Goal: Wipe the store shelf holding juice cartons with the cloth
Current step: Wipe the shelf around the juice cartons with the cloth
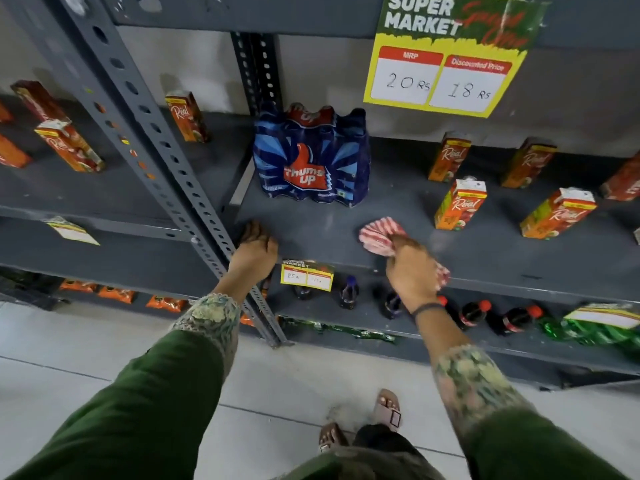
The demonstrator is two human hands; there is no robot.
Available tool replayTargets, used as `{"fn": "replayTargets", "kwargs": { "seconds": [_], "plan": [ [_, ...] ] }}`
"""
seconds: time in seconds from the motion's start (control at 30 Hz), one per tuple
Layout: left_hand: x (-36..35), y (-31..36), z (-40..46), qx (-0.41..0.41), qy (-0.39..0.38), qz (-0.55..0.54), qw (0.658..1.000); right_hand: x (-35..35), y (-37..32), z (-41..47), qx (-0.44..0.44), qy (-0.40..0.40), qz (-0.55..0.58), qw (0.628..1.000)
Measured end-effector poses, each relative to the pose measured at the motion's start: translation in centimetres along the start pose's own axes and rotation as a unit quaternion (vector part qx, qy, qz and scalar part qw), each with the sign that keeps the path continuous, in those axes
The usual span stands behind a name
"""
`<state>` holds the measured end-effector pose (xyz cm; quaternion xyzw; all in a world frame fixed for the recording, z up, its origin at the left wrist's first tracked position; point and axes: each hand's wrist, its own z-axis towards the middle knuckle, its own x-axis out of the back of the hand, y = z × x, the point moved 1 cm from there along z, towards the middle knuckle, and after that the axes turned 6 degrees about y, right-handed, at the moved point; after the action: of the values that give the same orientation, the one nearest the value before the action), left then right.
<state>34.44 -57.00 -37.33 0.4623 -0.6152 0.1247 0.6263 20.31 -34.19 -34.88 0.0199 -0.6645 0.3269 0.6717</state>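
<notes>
Shelf (485,258) was grey steel, mostly bare at the front, so there was open room to wipe. Thums Up multipack (311,157) stood at the left rear, clear of the wiping lane. Juice cartons (460,204) were spaced apart on the right, likely leaving gaps the cloth could pass through. Left hand (256,249) lay flat, fingers spread over the front edge by the upright, probably bracing. Right hand (412,271) was clenched round the striped cloth (379,235), bunched and pressed on the shelf front, mid-wipe by the look of it
</notes>
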Motion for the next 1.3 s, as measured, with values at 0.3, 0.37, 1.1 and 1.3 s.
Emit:
{"fn": "replayTargets", "kwargs": {
  "seconds": [0.3,0.37,1.1,1.3],
  "plan": [
    [-1.8,0.9,-1.4,-0.007,0.106,0.098,0.99,-0.1,1.3,-4.5,0.099,0.02,-0.008,0.995],
    [-2.3,1.7,-1.8,-0.029,0.125,0.124,0.984,2.2,5.9,-3.5,-0.034,0.048,-0.035,0.998],
    [-7.7,12.0,-3.6,-0.192,0.049,0.205,0.958,3.6,9.4,-1.4,0.144,-0.043,-0.048,0.988],
    [-9.4,17.8,-5.0,-0.084,0.041,0.165,0.982,9.0,21.1,-0.8,0.043,-0.009,-0.098,0.994]
  ]
}}
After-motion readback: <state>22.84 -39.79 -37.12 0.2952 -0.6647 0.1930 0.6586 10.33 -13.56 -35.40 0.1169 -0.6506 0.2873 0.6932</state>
